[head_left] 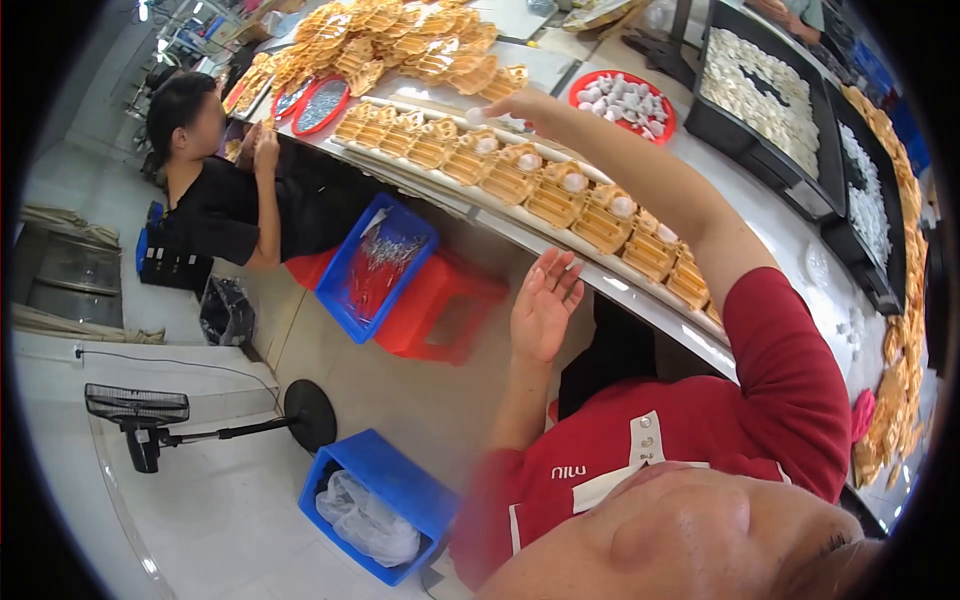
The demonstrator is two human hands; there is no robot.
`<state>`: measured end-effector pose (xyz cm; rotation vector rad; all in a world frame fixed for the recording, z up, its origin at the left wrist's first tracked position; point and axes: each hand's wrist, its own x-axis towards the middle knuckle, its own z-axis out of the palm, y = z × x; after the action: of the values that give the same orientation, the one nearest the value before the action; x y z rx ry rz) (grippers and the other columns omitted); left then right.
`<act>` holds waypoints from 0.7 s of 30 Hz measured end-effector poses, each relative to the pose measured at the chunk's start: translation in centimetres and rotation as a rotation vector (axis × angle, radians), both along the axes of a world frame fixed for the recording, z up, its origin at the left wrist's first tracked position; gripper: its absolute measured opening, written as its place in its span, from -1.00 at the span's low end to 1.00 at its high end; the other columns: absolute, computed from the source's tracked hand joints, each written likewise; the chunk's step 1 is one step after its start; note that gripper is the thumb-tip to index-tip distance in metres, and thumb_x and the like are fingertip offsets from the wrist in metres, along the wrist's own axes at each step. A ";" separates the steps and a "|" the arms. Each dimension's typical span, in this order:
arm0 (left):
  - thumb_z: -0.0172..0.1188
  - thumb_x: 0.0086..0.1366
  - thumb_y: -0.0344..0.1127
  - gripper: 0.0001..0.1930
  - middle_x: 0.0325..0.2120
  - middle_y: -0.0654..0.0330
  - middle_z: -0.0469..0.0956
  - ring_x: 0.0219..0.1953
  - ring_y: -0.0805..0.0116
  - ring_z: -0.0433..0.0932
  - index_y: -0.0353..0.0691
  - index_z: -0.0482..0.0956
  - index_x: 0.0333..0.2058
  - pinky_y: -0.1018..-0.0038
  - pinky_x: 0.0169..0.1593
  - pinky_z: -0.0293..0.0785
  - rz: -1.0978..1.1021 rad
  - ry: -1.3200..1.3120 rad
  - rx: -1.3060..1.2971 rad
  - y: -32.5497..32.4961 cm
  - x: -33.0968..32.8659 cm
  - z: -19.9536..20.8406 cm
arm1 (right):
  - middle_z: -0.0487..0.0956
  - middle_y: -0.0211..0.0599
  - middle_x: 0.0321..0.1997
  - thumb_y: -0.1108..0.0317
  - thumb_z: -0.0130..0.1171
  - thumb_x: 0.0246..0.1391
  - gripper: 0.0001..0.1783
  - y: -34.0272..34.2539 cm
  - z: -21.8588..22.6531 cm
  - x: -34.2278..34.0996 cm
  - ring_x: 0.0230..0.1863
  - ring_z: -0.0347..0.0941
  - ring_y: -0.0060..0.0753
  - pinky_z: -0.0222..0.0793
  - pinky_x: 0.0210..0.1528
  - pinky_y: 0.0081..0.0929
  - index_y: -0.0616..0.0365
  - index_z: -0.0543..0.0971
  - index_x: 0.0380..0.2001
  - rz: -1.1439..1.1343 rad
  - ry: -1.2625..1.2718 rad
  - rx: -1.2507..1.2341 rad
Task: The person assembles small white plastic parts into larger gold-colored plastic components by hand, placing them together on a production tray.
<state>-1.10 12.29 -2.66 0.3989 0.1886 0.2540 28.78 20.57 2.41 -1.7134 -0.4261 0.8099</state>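
My right hand (520, 108) reaches across the bench to the far side of a long row of yellow-orange plastic shells. A small white round part (475, 116) is at its fingertips and appears to be pinched there. The shells (552, 202) lie side by side on a pale strip along the bench edge. Several nearer ones carry a white round part (574, 183) at one end; those farther left show none that I can make out. My left hand (545, 300) hangs in front of the bench edge, palm turned up, fingers loosely spread, holding nothing.
Beyond the row stand a red plate (622, 104) of white parts and black trays (760, 110) of pale pieces. Loose shells (390, 40) are heaped behind. A seated co-worker (215, 170), a blue bin (375, 265) on a red stool (440, 305), and a fan (140, 410) are leftward.
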 end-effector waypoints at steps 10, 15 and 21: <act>-0.07 0.31 -0.18 -0.60 -0.01 0.17 0.35 0.04 0.31 0.29 -0.17 0.29 0.08 0.36 0.09 0.22 0.117 0.221 0.083 1.9 -1.2 -1.1 | 0.57 -0.08 -0.28 0.17 0.25 -0.42 -0.59 8.4 -0.7 -0.8 -0.22 0.49 -0.23 0.36 -0.18 -0.45 0.22 0.62 -0.43 0.023 -0.292 -0.247; -0.06 0.30 -0.19 -0.60 0.00 0.17 0.34 0.03 0.31 0.29 -0.16 0.29 0.08 0.36 0.09 0.22 0.098 0.205 0.072 2.2 -1.1 -1.7 | 0.60 -0.28 -0.49 0.17 0.18 -0.42 -0.72 7.3 -0.2 -1.5 -0.44 0.51 -0.36 0.35 -0.30 -0.50 0.13 0.62 -0.59 0.078 -0.253 -0.206; -0.05 0.29 -0.18 -0.60 -0.01 0.18 0.34 0.03 0.32 0.29 -0.16 0.29 0.08 0.36 0.09 0.22 0.071 0.178 0.022 2.0 -1.1 -1.4 | 0.59 -0.35 -0.52 0.16 0.16 -0.42 -0.76 7.0 1.1 -2.3 -0.48 0.50 -0.42 0.32 -0.46 -0.53 0.07 0.61 -0.64 0.086 -0.268 -0.285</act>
<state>-2.22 14.27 -4.02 0.4375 0.3753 0.2909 26.49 27.61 3.56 -2.0933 -0.5906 0.7302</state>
